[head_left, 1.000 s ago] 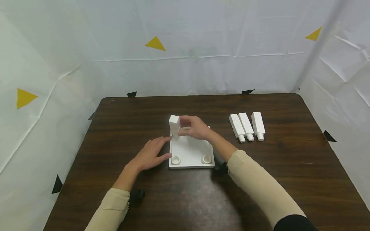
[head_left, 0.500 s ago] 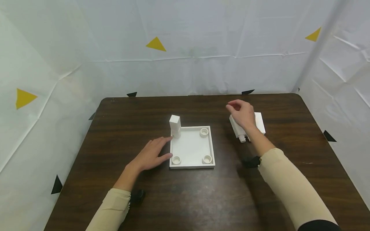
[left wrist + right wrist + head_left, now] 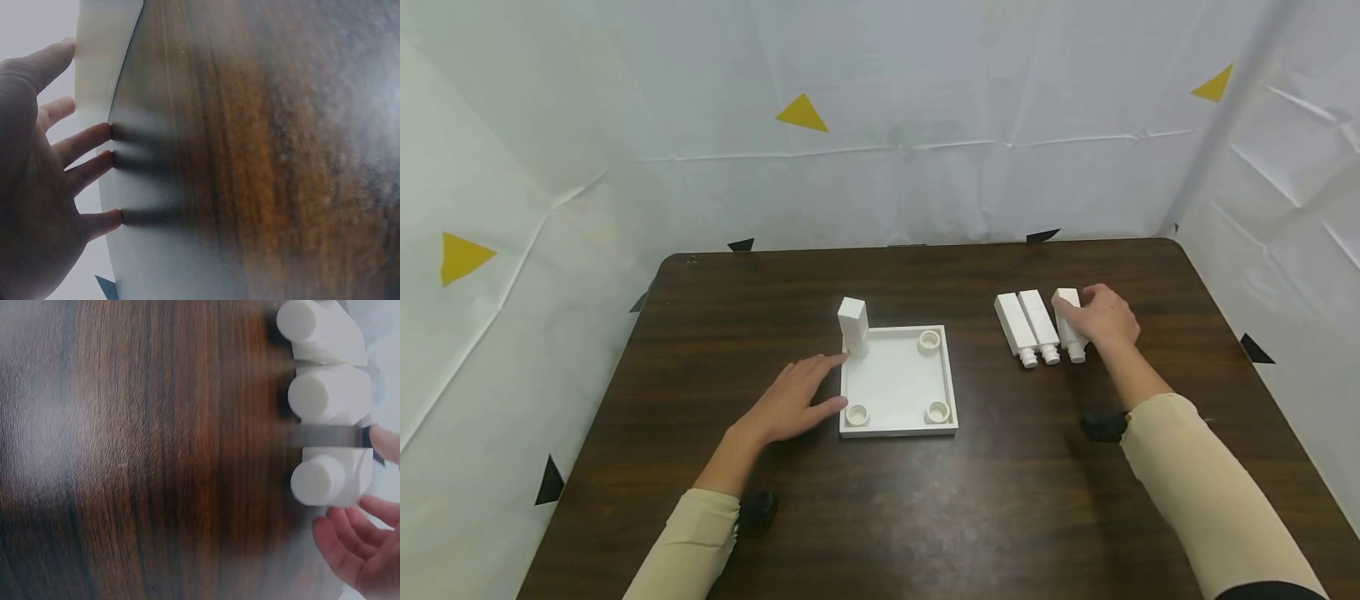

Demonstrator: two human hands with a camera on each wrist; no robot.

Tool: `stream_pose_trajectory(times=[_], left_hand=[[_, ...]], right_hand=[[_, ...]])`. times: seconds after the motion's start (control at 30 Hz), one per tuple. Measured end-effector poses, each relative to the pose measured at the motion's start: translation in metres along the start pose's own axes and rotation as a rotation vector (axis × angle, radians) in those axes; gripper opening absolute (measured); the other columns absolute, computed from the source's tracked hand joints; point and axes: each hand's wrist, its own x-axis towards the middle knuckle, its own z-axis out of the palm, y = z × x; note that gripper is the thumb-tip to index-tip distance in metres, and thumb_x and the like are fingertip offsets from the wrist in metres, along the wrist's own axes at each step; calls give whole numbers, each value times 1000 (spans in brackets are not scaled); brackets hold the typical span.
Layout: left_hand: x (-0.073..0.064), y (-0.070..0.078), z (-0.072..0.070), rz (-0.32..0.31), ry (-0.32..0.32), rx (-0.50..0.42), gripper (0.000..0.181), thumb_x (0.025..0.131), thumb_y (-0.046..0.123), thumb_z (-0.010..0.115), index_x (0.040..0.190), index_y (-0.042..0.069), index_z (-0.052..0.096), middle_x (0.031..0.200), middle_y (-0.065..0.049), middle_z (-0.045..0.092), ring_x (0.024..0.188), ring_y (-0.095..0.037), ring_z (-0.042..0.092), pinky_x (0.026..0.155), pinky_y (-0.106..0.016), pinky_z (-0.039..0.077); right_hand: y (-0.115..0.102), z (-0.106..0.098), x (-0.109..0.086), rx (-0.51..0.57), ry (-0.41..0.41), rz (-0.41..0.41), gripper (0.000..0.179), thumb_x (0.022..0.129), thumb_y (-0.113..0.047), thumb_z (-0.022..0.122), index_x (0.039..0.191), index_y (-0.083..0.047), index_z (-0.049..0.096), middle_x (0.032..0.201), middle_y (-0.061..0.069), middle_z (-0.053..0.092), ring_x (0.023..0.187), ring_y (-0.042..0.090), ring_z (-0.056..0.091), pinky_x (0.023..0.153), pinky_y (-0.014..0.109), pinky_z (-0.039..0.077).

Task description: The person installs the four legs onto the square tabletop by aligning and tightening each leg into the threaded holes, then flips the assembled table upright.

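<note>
Right hand (image 3: 1101, 317): pinching the rightmost white square-sided block with knobbed end (image 3: 1070, 323), lying on the dark wood-grain table (image 3: 880, 517); I judge a skewed lift could slip. Left hand (image 3: 793, 398): fingers spread against the square white rimmed tray (image 3: 898, 371); pressure might shift it.

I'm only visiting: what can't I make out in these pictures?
Head view: the corner of the tray beneath the upright block, hidden by that block.
Head view: part of the rightmost lying block, covered by the right hand.
Left wrist view: part of the left hand, cut off by the left edge.
</note>
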Motion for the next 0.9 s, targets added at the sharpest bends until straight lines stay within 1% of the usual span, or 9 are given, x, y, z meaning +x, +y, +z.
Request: stream_pose_trajectory(times=[0.07, 0.13, 0.3, 0.4, 0.53, 0.7, 0.8, 0.9], left_hand=[[0, 0, -1, 1, 0, -2, 74, 92, 65, 51, 154, 32, 28, 155, -2, 36, 143, -22, 30, 114, -58, 17], [0, 0, -1, 1, 2, -2, 74, 92, 65, 50, 154, 32, 28, 155, -2, 36, 144, -22, 30, 114, -58, 17], [0, 0, -2, 5, 7, -3, 74, 92, 64, 52, 154, 30, 30, 153, -2, 39, 142, -22, 32, 114, -59, 18], [0, 0, -2, 8, 9, -5, 74, 92, 63, 53, 154, 29, 30, 153, -2, 40, 142, -22, 33, 113, -59, 19], [1, 0, 0, 5, 13, -3, 73, 92, 61, 54, 154, 30, 30, 153, -2, 39, 142, -22, 32, 114, -59, 19], [2, -1, 1, 6, 16, -2, 73, 92, 62, 53, 154, 31, 30, 153, -2, 39, 142, -22, 32, 113, -59, 19], [1, -1, 1, 4, 13, 0, 72, 93, 62, 52, 154, 30, 30, 153, -2, 39, 142, -21, 32, 113, -59, 18], [1, -1, 1, -3, 10, 3, 72, 93, 62, 52, 153, 31, 31, 153, -1, 39, 142, -21, 32, 114, -59, 18]], right_hand=[[2, -1, 0, -30, -63, 21, 86, 91, -65, 47, 142, 5, 40, 136, 33, 45, 116, 49, 47, 89, 60, 40], [3, -2, 1, -43, -103, 41, 90, 89, -68, 48, 142, 5, 40, 136, 33, 44, 112, 47, 49, 84, 56, 43], [4, -3, 2, -56, -142, 63, 88, 88, -65, 55, 141, 4, 43, 128, 30, 51, 88, 35, 59, 68, 44, 45], [3, -4, 2, -61, -150, 55, 85, 89, -60, 57, 141, 5, 42, 124, 30, 52, 79, 32, 61, 65, 42, 45], [4, -4, 2, -68, -143, 38, 82, 90, -55, 58, 140, 8, 42, 121, 31, 52, 83, 34, 60, 64, 42, 45], [7, -4, 5, -46, -122, 40, 71, 92, -48, 56, 135, 8, 48, 115, 29, 54, 89, 36, 55, 65, 42, 45], [8, -5, 7, -30, -81, 26, 66, 92, -45, 55, 132, 8, 51, 114, 29, 56, 90, 37, 56, 65, 43, 46], [6, -7, 8, -33, -5, -6, 64, 92, -44, 54, 132, 7, 52, 114, 30, 57, 91, 39, 57, 66, 46, 46]])
